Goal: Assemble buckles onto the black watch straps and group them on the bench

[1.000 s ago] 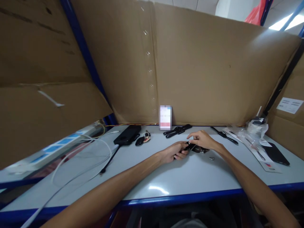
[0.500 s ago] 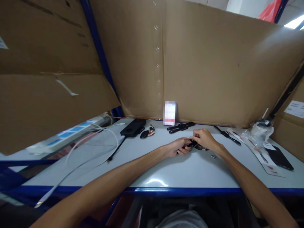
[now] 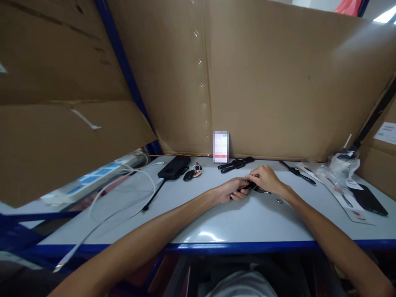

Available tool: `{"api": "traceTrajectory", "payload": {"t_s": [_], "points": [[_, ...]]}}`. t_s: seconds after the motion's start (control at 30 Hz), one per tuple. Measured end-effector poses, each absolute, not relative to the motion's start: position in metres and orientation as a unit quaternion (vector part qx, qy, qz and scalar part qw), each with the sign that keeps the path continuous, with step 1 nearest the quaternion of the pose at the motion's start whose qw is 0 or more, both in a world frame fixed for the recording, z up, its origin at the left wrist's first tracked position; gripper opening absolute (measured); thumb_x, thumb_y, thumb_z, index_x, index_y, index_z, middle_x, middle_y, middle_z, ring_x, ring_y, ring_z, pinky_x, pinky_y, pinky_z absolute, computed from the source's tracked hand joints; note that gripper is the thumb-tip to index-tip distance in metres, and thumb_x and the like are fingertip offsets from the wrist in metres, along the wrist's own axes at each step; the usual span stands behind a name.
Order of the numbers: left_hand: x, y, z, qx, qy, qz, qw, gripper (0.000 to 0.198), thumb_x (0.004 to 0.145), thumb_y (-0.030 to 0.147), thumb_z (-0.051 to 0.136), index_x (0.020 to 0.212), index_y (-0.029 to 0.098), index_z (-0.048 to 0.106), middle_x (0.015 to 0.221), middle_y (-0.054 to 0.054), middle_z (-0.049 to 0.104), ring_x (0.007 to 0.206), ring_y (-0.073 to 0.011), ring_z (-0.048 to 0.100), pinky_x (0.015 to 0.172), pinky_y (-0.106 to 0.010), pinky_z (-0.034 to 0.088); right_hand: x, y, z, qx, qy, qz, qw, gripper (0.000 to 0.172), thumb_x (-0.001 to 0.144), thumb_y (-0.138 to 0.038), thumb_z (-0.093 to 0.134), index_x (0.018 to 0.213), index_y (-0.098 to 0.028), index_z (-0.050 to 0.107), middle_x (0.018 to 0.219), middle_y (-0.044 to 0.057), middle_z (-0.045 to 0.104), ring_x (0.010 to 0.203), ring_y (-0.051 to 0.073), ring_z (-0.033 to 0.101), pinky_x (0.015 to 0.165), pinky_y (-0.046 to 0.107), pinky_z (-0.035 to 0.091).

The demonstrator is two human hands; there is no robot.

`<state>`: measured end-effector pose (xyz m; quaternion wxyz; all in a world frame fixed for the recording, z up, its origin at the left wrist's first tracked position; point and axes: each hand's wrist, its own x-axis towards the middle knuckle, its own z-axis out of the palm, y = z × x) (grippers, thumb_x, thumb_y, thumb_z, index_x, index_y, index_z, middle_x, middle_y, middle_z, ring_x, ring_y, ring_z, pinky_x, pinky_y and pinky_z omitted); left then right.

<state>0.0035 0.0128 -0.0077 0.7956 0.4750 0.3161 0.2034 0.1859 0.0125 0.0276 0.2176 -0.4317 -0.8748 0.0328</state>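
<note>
Both my hands meet over the middle of the pale grey table point(image 3: 235, 222). My left hand point(image 3: 231, 189) is closed round a small black object point(image 3: 251, 186) that rests low over the tabletop. My right hand point(image 3: 264, 178) pinches the same black object from above with curled fingers. What the object is I cannot make out; most of it is hidden by the fingers. A tiny metal part point(image 3: 279, 201) lies on the table just right of my right wrist.
A large cardboard sheet point(image 3: 262, 82) stands behind the table. Along the back lie a black pouch point(image 3: 173, 166), a key fob point(image 3: 192, 173), a small white card point(image 3: 220, 147) and a black strap point(image 3: 235, 164). White cables point(image 3: 123, 194) lie left. Plastic packaging point(image 3: 337, 175) and a black phone point(image 3: 369, 200) lie right.
My right hand has lowered and closed its fingers on the black object held by my left hand. The camera view has shifted slightly; the things on the table stay put.
</note>
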Motion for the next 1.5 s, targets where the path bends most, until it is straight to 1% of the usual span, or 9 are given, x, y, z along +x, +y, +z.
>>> {"api": "traceTrajectory", "payload": {"t_s": [0.13,0.33,0.5,0.7,0.87,1.07,1.2,1.37,1.5], "points": [[0.0019,0.0124,-0.0083,0.467,0.308,0.205,0.803,0.008,0.091,0.021,0.048,0.094,0.022,0.041,0.06,0.008,0.035,0.036,-0.0033,0.017,0.037,-0.017,0.003,0.1885,0.0114,0.0293,-0.471,-0.856,-0.034,0.213,0.04,0.094,-0.035,0.052,0.064,-0.016,0.069,0.059,0.002,0.058,0.056,0.012,0.038,0.058,0.029,0.02],[0.0002,0.0133,-0.0093,0.463,0.304,0.196,0.809,0.011,0.09,0.023,0.05,0.091,0.022,0.039,0.06,0.008,0.036,0.036,-0.0029,0.017,0.036,-0.015,0.004,0.1886,0.0093,0.0317,-0.439,-0.874,0.03,0.206,0.044,0.095,-0.038,0.051,0.062,-0.014,0.067,0.053,-0.002,0.051,0.055,0.009,0.033,0.057,0.026,0.02],[0.0004,0.0098,-0.0063,0.482,0.298,0.195,0.8,0.011,0.09,0.021,0.049,0.097,0.021,0.041,0.061,0.008,0.037,0.036,-0.0026,0.018,0.036,-0.015,0.005,0.1887,0.0087,0.0294,-0.468,-0.858,-0.026,0.207,0.038,0.094,-0.036,0.055,0.064,-0.016,0.069,0.058,0.002,0.058,0.056,0.012,0.04,0.058,0.028,0.019],[0.0014,0.0084,-0.0045,0.484,0.311,0.194,0.794,0.01,0.09,0.02,0.047,0.097,0.021,0.04,0.06,0.008,0.036,0.035,-0.003,0.016,0.036,-0.016,0.004,0.189,0.0076,0.0312,-0.437,-0.876,0.04,0.202,0.046,0.095,-0.04,0.052,0.061,-0.014,0.068,0.052,-0.003,0.048,0.054,0.009,0.03,0.056,0.026,0.018],[0.0001,0.0091,-0.0064,0.488,0.308,0.196,0.793,0.015,0.09,0.022,0.05,0.102,0.022,0.041,0.061,0.008,0.037,0.035,-0.003,0.019,0.035,-0.015,0.005,0.1886,0.0069,0.0311,-0.463,-0.862,-0.018,0.205,0.038,0.093,-0.035,0.054,0.063,-0.016,0.068,0.055,0.0,0.053,0.056,0.011,0.034,0.057,0.028,0.018],[0.0001,0.0096,-0.0073,0.489,0.311,0.196,0.791,0.015,0.09,0.021,0.049,0.102,0.022,0.041,0.06,0.008,0.037,0.035,-0.0031,0.018,0.036,-0.015,0.005,0.1888,0.0065,0.0327,-0.441,-0.875,0.045,0.193,0.047,0.095,-0.04,0.05,0.061,-0.013,0.067,0.052,-0.004,0.042,0.055,0.009,0.026,0.056,0.026,0.016],[0.001,0.0068,-0.0034,0.495,0.312,0.195,0.787,0.012,0.091,0.021,0.048,0.1,0.022,0.041,0.061,0.008,0.036,0.036,-0.003,0.018,0.037,-0.016,0.004,0.1894,0.0066,0.0315,-0.461,-0.864,-0.021,0.201,0.038,0.092,-0.034,0.053,0.062,-0.015,0.067,0.054,-0.001,0.047,0.056,0.011,0.029,0.057,0.027,0.016],[0.0012,0.0053,-0.0017,0.501,0.32,0.191,0.781,0.012,0.091,0.02,0.048,0.101,0.021,0.041,0.06,0.008,0.035,0.036,-0.0032,0.017,0.037,-0.017,0.003,0.1886,0.0065,0.0295,-0.44,-0.878,0.024,0.184,0.041,0.094,-0.034,0.049,0.063,-0.014,0.068,0.053,-0.002,0.047,0.055,0.01,0.028,0.057,0.026,0.017],[0.0008,0.0069,-0.0039,0.493,0.315,0.194,0.787,0.013,0.09,0.02,0.049,0.1,0.022,0.04,0.06,0.008,0.036,0.036,-0.0031,0.017,0.037,-0.017,0.003,0.1882,0.0061,0.029,-0.459,-0.865,-0.022,0.201,0.036,0.092,-0.032,0.052,0.063,-0.016,0.068,0.054,0.0,0.05,0.056,0.012,0.033,0.057,0.028,0.017]]}}
